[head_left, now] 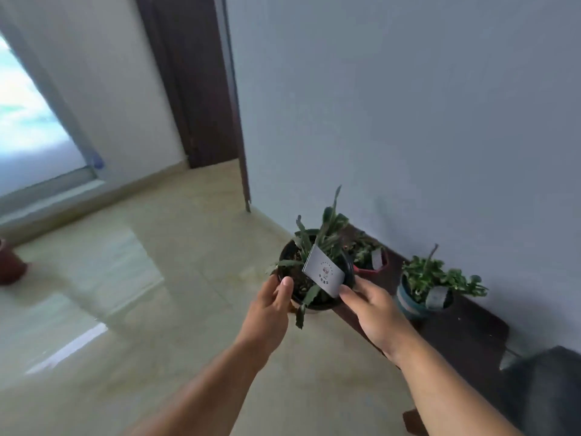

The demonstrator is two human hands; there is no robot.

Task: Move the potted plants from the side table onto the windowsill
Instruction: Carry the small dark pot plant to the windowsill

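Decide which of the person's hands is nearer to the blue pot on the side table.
Right. The right hand grips the black pot just left of the blue pot; the left hand is farther left.

The black pot (pixel 317 272) between the two hands looks like smooth plastic with a slight sheen on its rim; the soil inside is dark and crumbly. A grey tag (pixel 323 274) stuck in it looks like matt card or paper with small print. The side table (pixel 465 328) is dark brown wood, dull in finish. At its far end a red pot (pixel 371 268) looks like plastic; nearer its middle, a blue-green pot (pixel 408 302) has a glazed, faintly shiny surface. The floor (pixel 176 247) is pale tile, polished and mirror-glossy. The wall (pixel 408 105) is matt painted plaster.
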